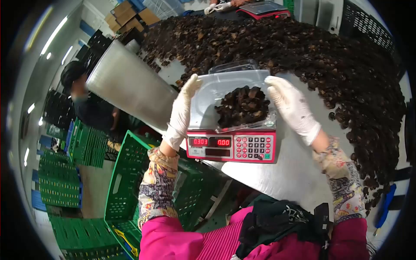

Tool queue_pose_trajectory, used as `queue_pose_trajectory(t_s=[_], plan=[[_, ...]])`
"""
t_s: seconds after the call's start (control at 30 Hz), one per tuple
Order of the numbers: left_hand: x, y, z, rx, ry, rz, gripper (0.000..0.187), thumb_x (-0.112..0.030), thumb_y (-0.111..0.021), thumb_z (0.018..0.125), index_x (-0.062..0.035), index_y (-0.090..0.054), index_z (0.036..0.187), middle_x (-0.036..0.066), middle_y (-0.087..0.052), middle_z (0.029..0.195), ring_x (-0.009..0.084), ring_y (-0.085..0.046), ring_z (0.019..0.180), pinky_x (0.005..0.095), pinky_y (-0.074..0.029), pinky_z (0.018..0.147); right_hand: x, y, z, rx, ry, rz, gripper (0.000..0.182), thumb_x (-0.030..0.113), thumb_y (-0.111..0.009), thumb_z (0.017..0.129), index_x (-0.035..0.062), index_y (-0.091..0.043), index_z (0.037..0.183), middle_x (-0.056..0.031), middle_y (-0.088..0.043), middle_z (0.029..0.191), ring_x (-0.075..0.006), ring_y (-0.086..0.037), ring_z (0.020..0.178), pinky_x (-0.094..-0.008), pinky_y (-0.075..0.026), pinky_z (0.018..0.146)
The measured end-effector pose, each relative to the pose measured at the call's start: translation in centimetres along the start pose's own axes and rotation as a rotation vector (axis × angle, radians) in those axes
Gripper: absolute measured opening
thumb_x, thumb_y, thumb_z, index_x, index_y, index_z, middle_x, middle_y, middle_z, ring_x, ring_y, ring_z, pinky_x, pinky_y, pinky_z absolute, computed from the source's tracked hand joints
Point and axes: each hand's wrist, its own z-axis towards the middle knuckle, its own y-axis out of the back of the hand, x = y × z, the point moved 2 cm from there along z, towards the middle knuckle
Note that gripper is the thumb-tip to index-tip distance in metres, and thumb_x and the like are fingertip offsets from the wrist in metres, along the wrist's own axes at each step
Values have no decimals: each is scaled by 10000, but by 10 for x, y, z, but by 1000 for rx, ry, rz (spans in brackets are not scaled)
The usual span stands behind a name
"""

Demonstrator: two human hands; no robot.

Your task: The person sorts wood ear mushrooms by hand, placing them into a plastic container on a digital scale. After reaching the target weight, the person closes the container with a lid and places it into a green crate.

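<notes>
A red scale point(255, 157) with a lit display and keypad stands on the metal table. On its plate rests a clear plastic tray point(269, 123) with dark brown pieces point(245, 106) in it. My left hand point(184, 106), in a white glove, is at the left side of the plate; its fingers are nearly straight and nothing shows in them. My right hand point(292, 104), gloved too, is beside the right edge, fingers stretched toward the plate's corner. Whether the fingertips touch the plate is hard to tell.
A large heap of dark pieces point(346, 82) spreads across the back and right. A tall stack of clear trays point(130, 86) leans at the left. Green crates point(125, 173) stand below left. A person point(91, 104) is at far left; a co-worker's gloved hands point(221, 7) show at the back.
</notes>
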Motion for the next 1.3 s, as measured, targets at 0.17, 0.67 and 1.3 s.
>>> queue_pose_trajectory(t_s=[0.17, 0.67, 1.3], plan=[[5, 33, -14, -90, -20, 20, 609, -496, -297, 1001, -40, -421, 1385, 149, -518, 1321, 243, -450, 1248, 381, -290, 1094, -30, 12, -22, 23, -257, 231, 385, 310, -471, 987, -28, -604, 1114, -145, -640, 1044, -216, -616, 958, -304, -472, 843], [15, -51, -22, 177, -279, 906, 573, -312, -465, 963, -49, -303, 1445, 157, -335, 1477, 293, -303, 1377, 427, -165, 1145, -23, -32, -34, 234, 128, -318, 418, 298, -458, 978, 18, -518, 1283, -186, -516, 1318, -319, -457, 1255, -403, -340, 1049], [13, -26, -33, 202, -138, 517, 477, -151, -616, 890, -53, -485, 1338, 130, -530, 1277, 232, -538, 1116, 345, -381, 1005, -47, -6, -51, 225, -711, 790, 658, 398, -524, 957, -90, -354, 1365, -58, -565, 899, -102, -564, 752, -215, -489, 670]])
